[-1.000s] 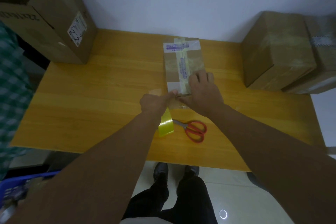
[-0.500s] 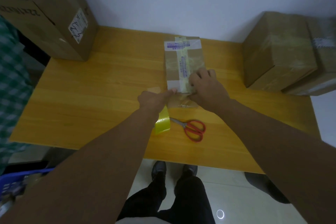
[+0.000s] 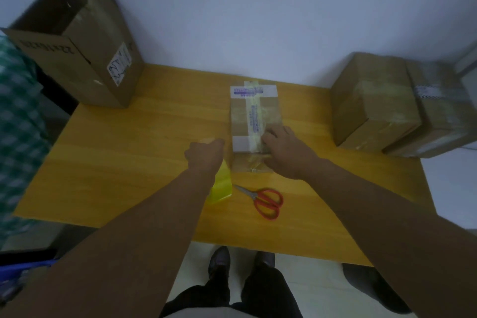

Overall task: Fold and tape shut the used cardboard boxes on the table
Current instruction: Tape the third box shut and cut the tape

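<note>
Red-handled scissors (image 3: pixel 263 199) lay near centre, blades pointing far-left. Green checked fabric (image 3: pixel 18 124) filled the left edge, with a blurred blue object (image 3: pixel 23 266) at near-left. Plain white wall (image 3: pixel 232 8) at the far side. Pale tiled floor (image 3: pixel 322 284) at the near side, with a dark shape (image 3: pixel 374 286) on it at near-right.

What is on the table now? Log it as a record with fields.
box in work: small taped brown cardboard box, centre of yellow wooden table
right hand: presses its near end, fingers flat
left hand: curled, grips yellow tape roll
tool: red-handled metal scissors, lying free
other boxes: open tall cardboard box far left; two taped cardboard boxes far right
</note>
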